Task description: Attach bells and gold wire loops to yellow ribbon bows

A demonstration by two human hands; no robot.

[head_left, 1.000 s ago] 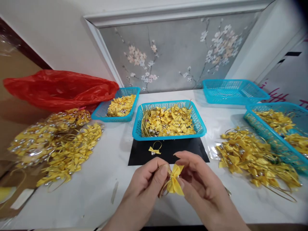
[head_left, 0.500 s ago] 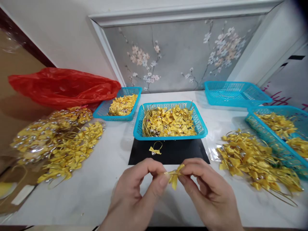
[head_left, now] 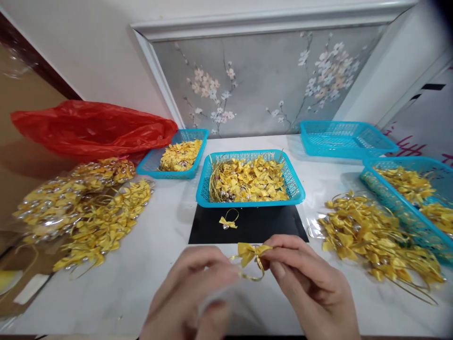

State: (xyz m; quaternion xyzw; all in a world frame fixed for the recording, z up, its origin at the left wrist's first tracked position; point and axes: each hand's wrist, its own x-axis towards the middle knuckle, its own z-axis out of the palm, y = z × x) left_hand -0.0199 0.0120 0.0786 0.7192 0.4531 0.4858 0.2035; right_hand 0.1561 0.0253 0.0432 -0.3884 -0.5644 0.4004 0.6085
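A yellow ribbon bow [head_left: 249,253] with a gold cord loop is pinched at its right side between the thumb and fingers of my right hand [head_left: 307,283]. The loop hangs below the bow and bends to the left. My left hand [head_left: 194,288] is beside the loop, its thumb lowered away from the fingers. Motion smears those fingertips, so whether they touch the cord is unclear. Just beyond my hands, another bow [head_left: 228,222] with a cord loop and a silvery bead lies on a black mat [head_left: 272,226].
Behind the mat stands a blue basket [head_left: 247,204] full of yellow bows. Bow piles lie at left [head_left: 106,226] and right [head_left: 375,241]. More blue baskets stand back left [head_left: 170,174], back right [head_left: 348,151] and far right [head_left: 406,208]. A red plastic bag [head_left: 92,127] lies at left.
My left thumb has come away from the fingers and dropped, and the left hand has shifted slightly left. The bow has turned to show its spread wings, with the loop hanging lower.
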